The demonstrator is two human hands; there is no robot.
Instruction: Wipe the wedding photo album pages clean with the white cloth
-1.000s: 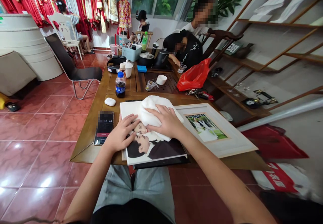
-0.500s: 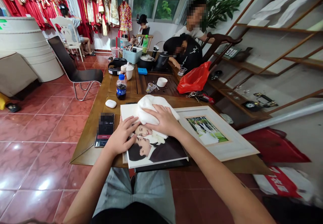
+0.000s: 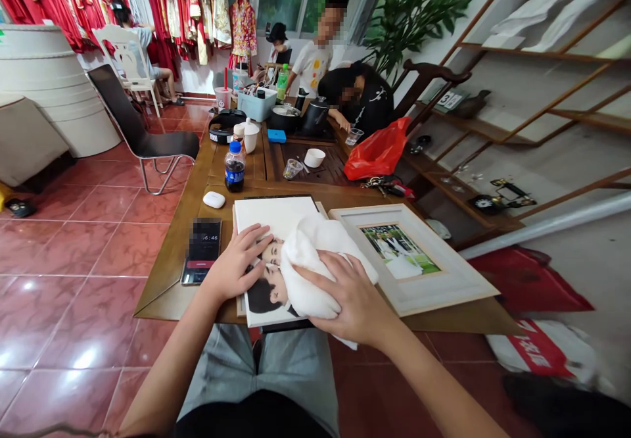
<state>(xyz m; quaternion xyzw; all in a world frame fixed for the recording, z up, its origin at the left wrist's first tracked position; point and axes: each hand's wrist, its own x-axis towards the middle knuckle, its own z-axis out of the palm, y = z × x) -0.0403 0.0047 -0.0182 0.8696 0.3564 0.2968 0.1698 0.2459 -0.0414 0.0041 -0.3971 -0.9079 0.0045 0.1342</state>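
Observation:
A large portrait print (image 3: pixel 273 224) of a couple lies on the near end of a wooden table (image 3: pixel 172 254). My left hand (image 3: pixel 236 264) rests flat on its left edge, fingers spread, holding it down. My right hand (image 3: pixel 352 300) presses a white cloth (image 3: pixel 315 260) onto the print's near right corner, fingers curled over the cloth. A white-framed photo (image 3: pixel 411 260) lies just right of the print.
A phone (image 3: pixel 202 250) and a white earbud case (image 3: pixel 214 199) lie left of the print. Farther along the table stand a dark soda bottle (image 3: pixel 234 167), cups, a kettle (image 3: pixel 315 114) and a red plastic bag (image 3: pixel 377 152). Other people sit and stand at the far end. A black chair (image 3: pixel 142 132) stands at left.
My right hand has drawn the white cloth from the print's far end toward me, down to its near right corner. The left hand has stayed put. A person at the far end has moved left.

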